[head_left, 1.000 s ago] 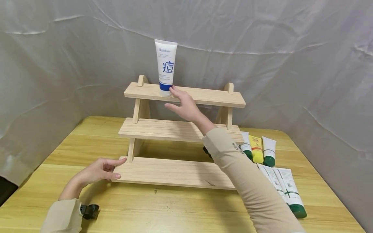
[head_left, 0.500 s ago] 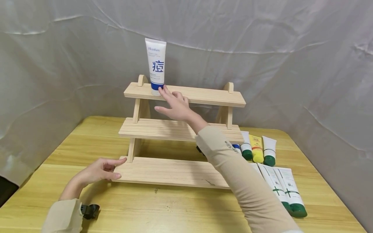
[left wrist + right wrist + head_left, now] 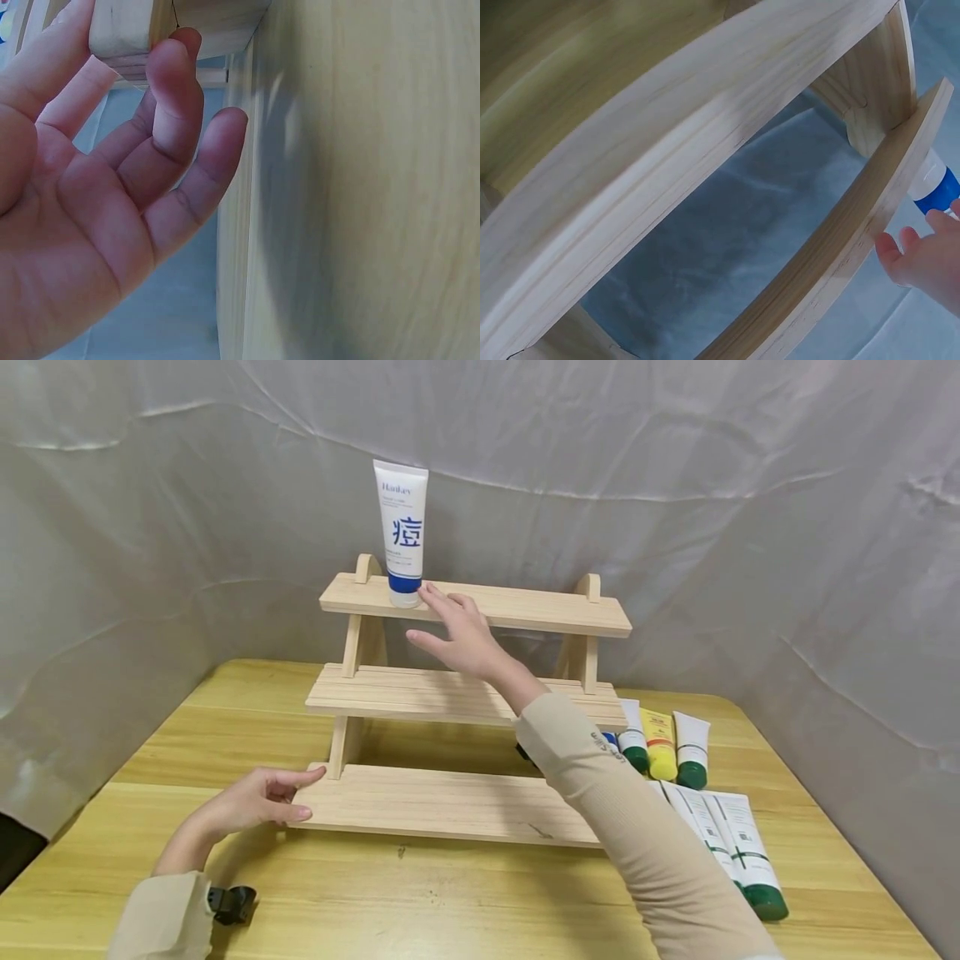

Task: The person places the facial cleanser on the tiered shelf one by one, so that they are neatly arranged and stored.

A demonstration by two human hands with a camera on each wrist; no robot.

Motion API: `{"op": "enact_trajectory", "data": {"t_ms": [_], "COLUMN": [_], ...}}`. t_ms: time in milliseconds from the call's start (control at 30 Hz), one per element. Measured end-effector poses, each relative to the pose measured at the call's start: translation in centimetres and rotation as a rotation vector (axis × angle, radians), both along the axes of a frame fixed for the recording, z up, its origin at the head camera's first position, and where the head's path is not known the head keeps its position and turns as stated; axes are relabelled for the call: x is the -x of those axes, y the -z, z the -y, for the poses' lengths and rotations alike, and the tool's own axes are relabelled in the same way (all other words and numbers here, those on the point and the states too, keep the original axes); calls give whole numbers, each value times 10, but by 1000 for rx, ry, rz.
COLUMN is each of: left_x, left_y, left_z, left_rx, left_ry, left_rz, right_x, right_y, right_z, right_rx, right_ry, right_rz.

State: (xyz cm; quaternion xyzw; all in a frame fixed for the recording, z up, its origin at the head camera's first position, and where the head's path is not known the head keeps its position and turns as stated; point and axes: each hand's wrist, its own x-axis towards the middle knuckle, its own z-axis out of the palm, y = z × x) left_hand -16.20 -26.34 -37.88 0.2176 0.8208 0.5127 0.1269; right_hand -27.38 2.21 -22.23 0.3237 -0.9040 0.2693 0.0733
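Observation:
A white squeeze tube (image 3: 405,527) with a blue band stands upright on its cap near the left end of the top board of a three-tier wooden display rack (image 3: 465,802). My right hand (image 3: 465,633) reaches up to it, fingers extended, with the fingertips right at the tube's lower right side. In the right wrist view, only the lower part of that tube shows behind the top board. Down at the rack's left front corner, my left hand (image 3: 258,797) grips the end of the bottom board. The left wrist view has its fingers curled about the board end (image 3: 127,34).
Several tubes lie on the wooden table (image 3: 300,893) right of the rack, among them a yellow tube (image 3: 660,743) and white tubes with green caps (image 3: 742,852). My right sleeve partly covers some. A grey cloth (image 3: 675,527) hangs behind the rack.
The tube has shifted left along the top board, alongside my right hand. Over the last half second the hand has drawn back slightly to the right while the tube stays. My left hand keeps its place.

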Motion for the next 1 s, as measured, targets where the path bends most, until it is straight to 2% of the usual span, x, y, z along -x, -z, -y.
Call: {"op": "enact_trajectory", "data": {"t_ms": [367, 800, 1000], "left_x": [0, 1, 1], "left_y": [0, -3, -2], "left_z": [0, 0, 0], "left_rx": [27, 37, 30], "left_ry": [-9, 1, 8], "left_rz": [-2, -2, 21], "right_x": [-6, -13, -19], "right_y": [9, 25, 32], "right_z": [-24, -61, -78], "right_rx": [292, 465, 528], "right_ry": [-61, -45, -26], "right_rz": [-80, -75, -80]}}
